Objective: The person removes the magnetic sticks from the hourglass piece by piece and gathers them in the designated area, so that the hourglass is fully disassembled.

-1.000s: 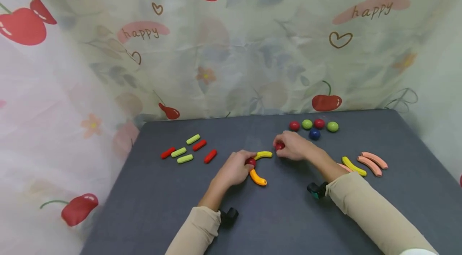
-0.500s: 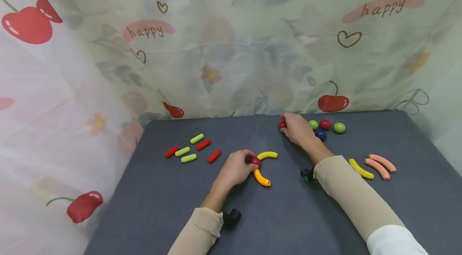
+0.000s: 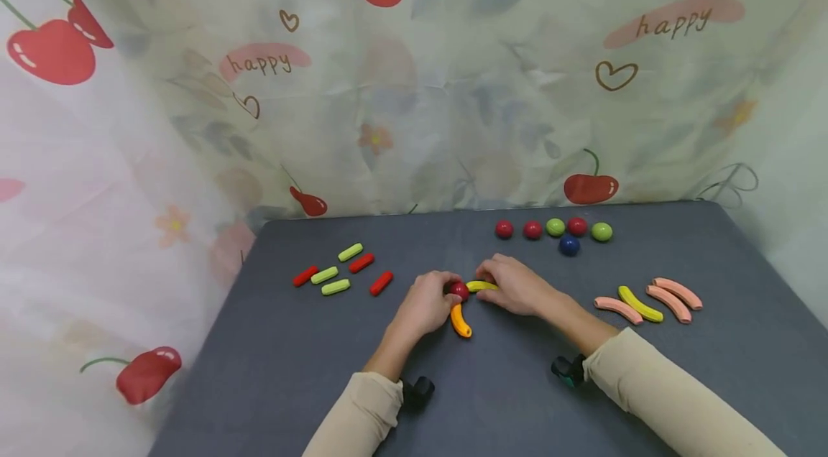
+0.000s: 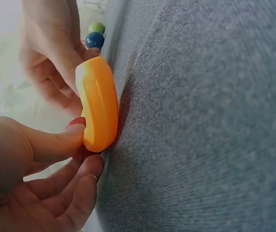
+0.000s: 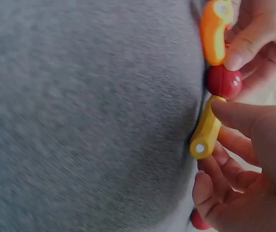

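My left hand (image 3: 422,305) holds a glossy red ball (image 3: 459,291) between thumb and fingers on the dark table. An orange curved stick (image 4: 99,104) extends from the ball toward the near side. On the ball's right sits a yellow curved stick (image 5: 206,128) with a pale round dot in its end. My right hand (image 3: 520,288) pinches this yellow stick, its thumb on top close to the ball and its fingers along the far side. In the right wrist view, both sticks meet the red ball.
Several red, green and blue balls (image 3: 569,245) lie along the table's back edge. Short red and pale green straight sticks (image 3: 336,287) are scattered to the left. Over on the right are pink curved sticks (image 3: 668,304) and another yellow curved stick (image 3: 640,304). A printed curtain hangs behind the table (image 3: 517,392).
My right hand carried a second red ball to the back row, left it at the left end, and came back to the yellow curved stick. My left hand stayed on its ball.
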Available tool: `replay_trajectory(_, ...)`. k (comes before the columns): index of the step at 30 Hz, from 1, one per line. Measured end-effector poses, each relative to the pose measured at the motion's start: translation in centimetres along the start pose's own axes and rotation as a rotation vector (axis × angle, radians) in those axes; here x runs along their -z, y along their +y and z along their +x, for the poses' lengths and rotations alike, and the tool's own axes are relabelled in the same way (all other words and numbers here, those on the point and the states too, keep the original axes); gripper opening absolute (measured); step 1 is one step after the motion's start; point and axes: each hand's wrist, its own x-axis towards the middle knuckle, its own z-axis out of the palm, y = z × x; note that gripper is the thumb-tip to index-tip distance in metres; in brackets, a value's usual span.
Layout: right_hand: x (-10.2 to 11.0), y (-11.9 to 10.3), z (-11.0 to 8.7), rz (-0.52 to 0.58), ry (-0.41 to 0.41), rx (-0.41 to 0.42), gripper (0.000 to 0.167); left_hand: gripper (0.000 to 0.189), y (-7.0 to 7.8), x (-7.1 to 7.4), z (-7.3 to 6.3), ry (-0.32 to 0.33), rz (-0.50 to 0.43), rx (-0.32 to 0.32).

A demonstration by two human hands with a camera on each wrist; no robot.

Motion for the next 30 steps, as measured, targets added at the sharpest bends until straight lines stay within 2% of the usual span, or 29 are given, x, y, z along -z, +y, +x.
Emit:
replay_trajectory(4, -0.9, -0.1, -0.3, -0.033, 0.017, 0.018, 0.017, 0.031, 0.0, -0.2, 0.0, 0.014, 0.007, 0.032)
replay_trajectory(8, -0.5, -0.2, -1.2, -0.117, 0.003, 0.026, 0.013, 0.031, 0.0, -0.2, 0.0, 0.011, 0.013, 0.053)
replay_trajectory(12, 1.2, 0.7, -3.7, -0.132, 0.015, -0.016, 0.013, 0.031, -0.1, -0.1, -0.1, 0.009, -0.003, 0.056)
replay_trajectory(17, 3.9, 3.9, -7.7, -0.085, 0.067, -0.080, 0.014, 0.031, -0.2, 0.1, -0.3, 0.016, -0.010, 0.036)
replay_trajectory(22, 4.5, 6.1, -11.0, -0.075, 0.102, -0.111, 0.012, 0.031, -0.2, 0.2, -0.3, 0.016, 0.008, 0.030)
replay_trajectory(26, 4.2, 6.7, -12.8, -0.145, 0.133, -0.084, 0.013, 0.031, 0.0, 0.3, -0.4, 0.011, 0.014, 0.030)
replay_trajectory(30, 3.8, 5.8, -13.3, -0.275, 0.205, -0.029, 0.016, 0.032, 0.1, 0.2, -0.4, 0.004, 0.013, 0.029)
